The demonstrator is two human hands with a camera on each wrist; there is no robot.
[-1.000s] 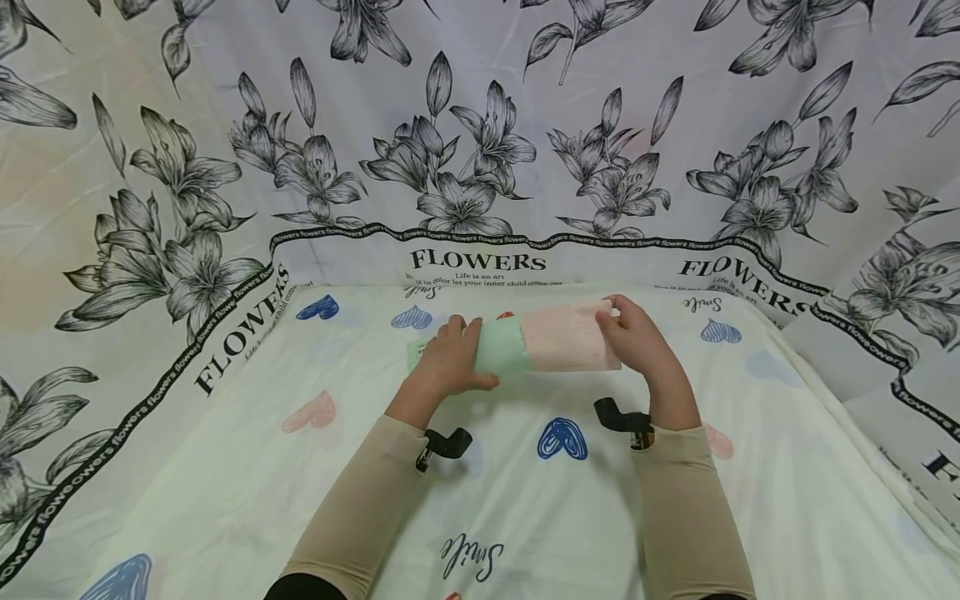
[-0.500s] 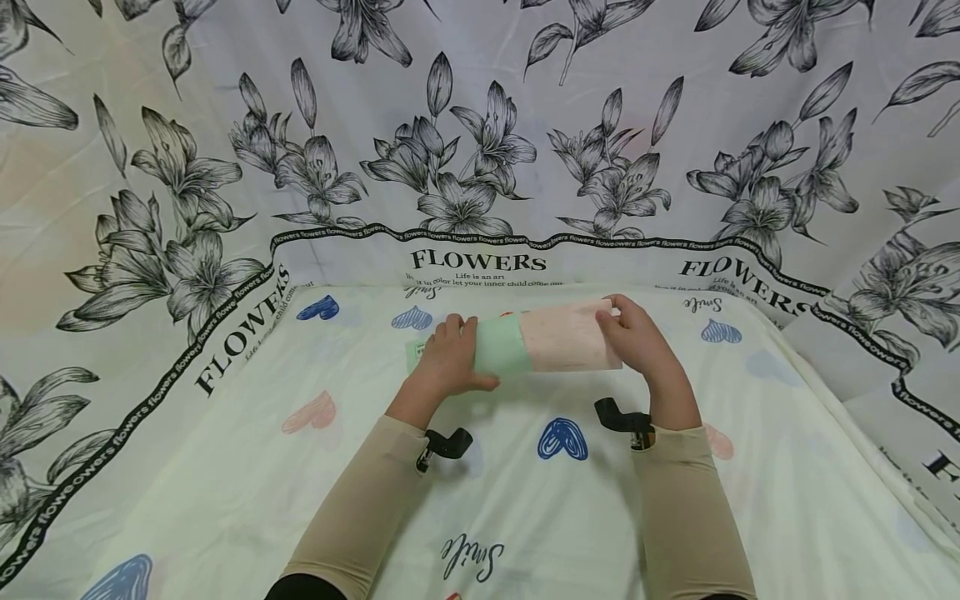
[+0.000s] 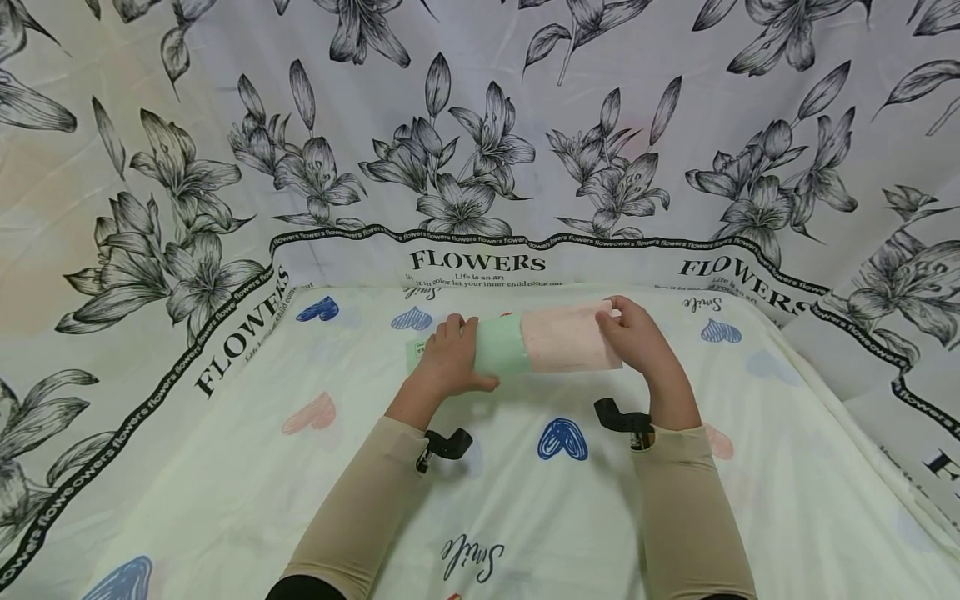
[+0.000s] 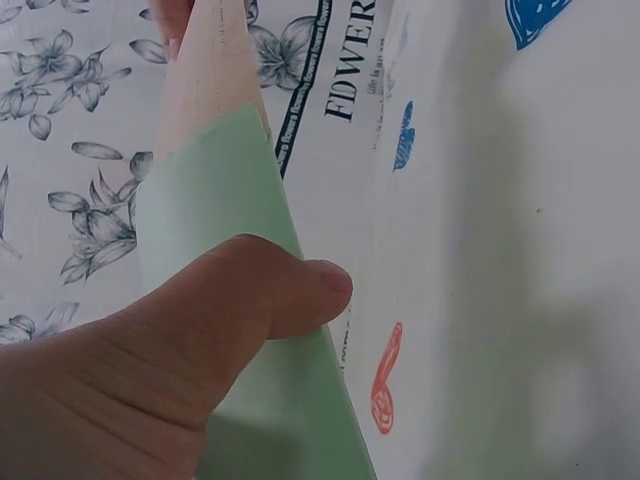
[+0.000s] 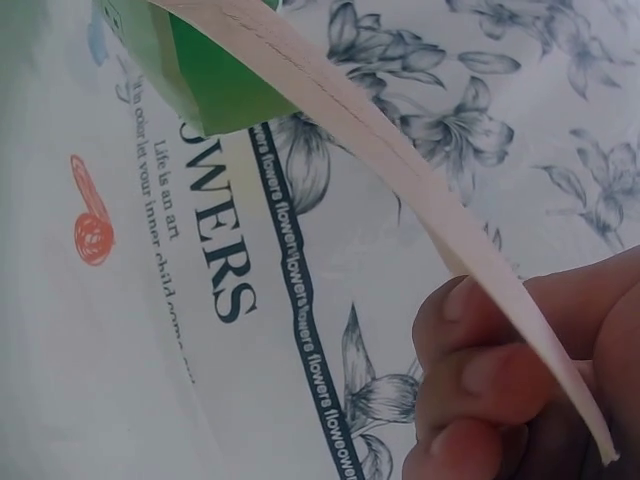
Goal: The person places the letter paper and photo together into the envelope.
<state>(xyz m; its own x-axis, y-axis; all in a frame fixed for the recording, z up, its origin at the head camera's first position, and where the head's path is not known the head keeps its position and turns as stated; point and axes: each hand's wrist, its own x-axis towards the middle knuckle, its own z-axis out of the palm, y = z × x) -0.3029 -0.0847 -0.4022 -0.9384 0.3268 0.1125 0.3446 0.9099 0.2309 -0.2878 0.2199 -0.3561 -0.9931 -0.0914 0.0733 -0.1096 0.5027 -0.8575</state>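
Held above the bed-like cloth is a flat light-green packet (image 3: 501, 346) with a pale pink sheet or stack of sheets (image 3: 570, 337) sticking out of its right end. My left hand (image 3: 447, 358) grips the green part, its thumb across the near face in the left wrist view; the fingers behind it are hidden there. At the far right end of the pink paper, my right hand (image 3: 636, 335) pinches the edge between thumb and curled fingers. The right wrist view shows the pink paper (image 5: 400, 160) edge-on and bowed, leading back to the brighter green packet (image 5: 220, 80).
A white cloth (image 3: 525, 508) printed with hearts and "Smile" lies beneath both hands. Behind it and at the sides hangs a white curtain (image 3: 555, 192) with black flower drawings. Black camera mounts (image 3: 448, 443) sit at both wrists.
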